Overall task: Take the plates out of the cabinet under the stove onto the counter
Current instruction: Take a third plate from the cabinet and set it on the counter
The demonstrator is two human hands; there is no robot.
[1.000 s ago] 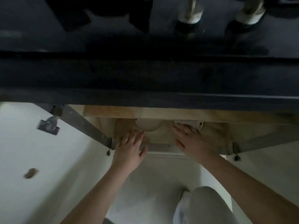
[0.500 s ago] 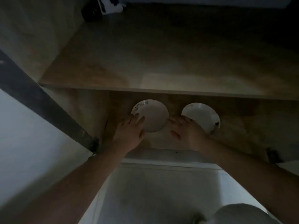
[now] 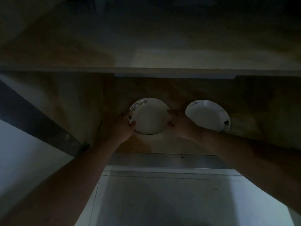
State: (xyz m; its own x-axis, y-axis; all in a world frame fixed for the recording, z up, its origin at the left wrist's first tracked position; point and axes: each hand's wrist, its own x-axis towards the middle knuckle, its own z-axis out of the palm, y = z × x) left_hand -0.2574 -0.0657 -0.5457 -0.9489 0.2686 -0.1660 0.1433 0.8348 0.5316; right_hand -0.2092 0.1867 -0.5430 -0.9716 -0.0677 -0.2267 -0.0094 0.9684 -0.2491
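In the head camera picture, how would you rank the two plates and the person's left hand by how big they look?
1. Right plate and left plate: they look about alike, so I won't rank them; a forearm partly covers the right one.
2. Left hand: looks smaller, gripping the left plate's rim; the dim light blurs its outline.

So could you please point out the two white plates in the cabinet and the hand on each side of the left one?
Left white round plate [image 3: 149, 116], head view, bare centre.
Right white round plate [image 3: 206, 114], head view, centre.
Left hand [image 3: 121, 126], head view, back.
Right hand [image 3: 180, 124], head view, back.
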